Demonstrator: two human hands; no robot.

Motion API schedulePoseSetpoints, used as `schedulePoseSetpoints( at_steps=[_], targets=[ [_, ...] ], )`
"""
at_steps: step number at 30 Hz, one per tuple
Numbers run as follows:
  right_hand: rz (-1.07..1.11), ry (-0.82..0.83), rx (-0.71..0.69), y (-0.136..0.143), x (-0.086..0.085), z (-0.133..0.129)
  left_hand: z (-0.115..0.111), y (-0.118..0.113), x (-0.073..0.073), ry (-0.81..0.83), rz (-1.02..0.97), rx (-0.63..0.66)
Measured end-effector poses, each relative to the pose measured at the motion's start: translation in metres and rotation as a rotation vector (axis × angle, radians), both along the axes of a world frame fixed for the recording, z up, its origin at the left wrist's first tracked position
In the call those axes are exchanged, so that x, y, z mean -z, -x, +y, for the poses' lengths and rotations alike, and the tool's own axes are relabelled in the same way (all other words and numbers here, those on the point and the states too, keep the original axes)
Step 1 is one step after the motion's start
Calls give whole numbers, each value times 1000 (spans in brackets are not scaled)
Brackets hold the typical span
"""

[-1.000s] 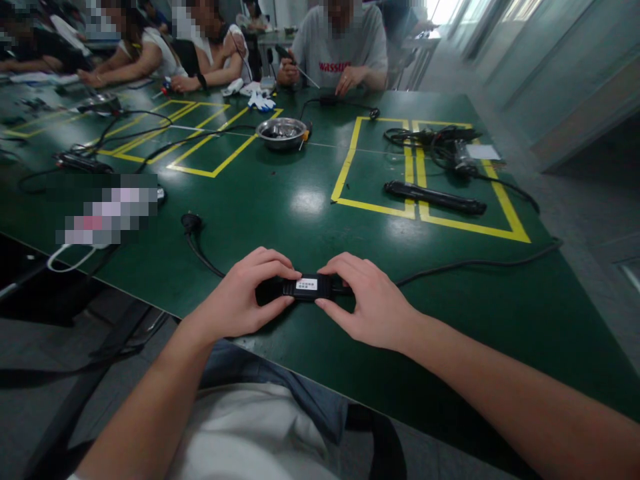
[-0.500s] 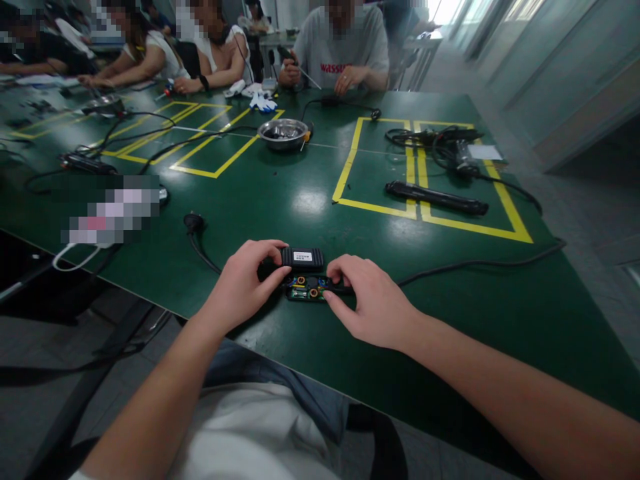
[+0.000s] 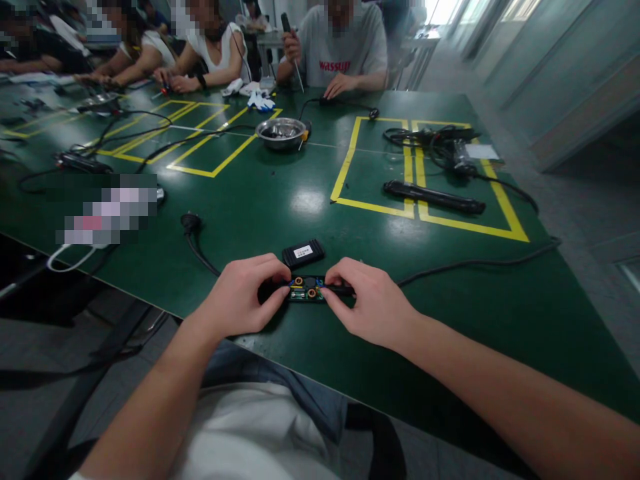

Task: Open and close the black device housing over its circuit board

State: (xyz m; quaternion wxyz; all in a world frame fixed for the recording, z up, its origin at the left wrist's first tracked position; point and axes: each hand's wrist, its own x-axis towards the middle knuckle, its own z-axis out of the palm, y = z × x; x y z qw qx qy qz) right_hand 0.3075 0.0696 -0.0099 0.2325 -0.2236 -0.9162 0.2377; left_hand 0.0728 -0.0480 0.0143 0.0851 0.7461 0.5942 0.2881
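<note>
An opened black case with a circuit board lies near the table's front edge, its copper coils and small parts facing up. My left hand pinches the left end of this case, thumb in front and fingers behind. At the right end, my right hand closes its thumb and fingers on the case where a black cable enters it. Just behind the case lies a ribbed black cover with a white label, touched by neither hand. My fingers hide both ends of the case.
A black plug lies to the left on its cable. Farther back are a metal bowl, white-and-blue gloves and a long black bundle over yellow tape. Across the table a person holds a screwdriver.
My left hand has let go of the ribbed cover and come down to the left end of the case. The cover now lies slightly turned. My right hand stays at the right end.
</note>
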Motion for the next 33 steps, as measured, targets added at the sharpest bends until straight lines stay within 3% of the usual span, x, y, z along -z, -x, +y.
schedulePoseSetpoints(
  at_steps=[7, 13, 26, 30, 33],
  targets=[
    [111, -8, -10, -1, -4, -1, -3, 2, 1, -123, -100, -22],
    [59, 8, -6, -1, -6, 2, -1, 1, 0, -46, -73, -33],
    [-4, -74, 0, 1, -6, 3, 1, -1, 1, -76, 38, -38],
    [-1, -93, 1, 2, -6, 3, 6, -1, 5, 10, 111, -80],
    [-18, -81, 18, 2, -6, 2, 10, 0, 8, 37, 44, -171]
  ],
)
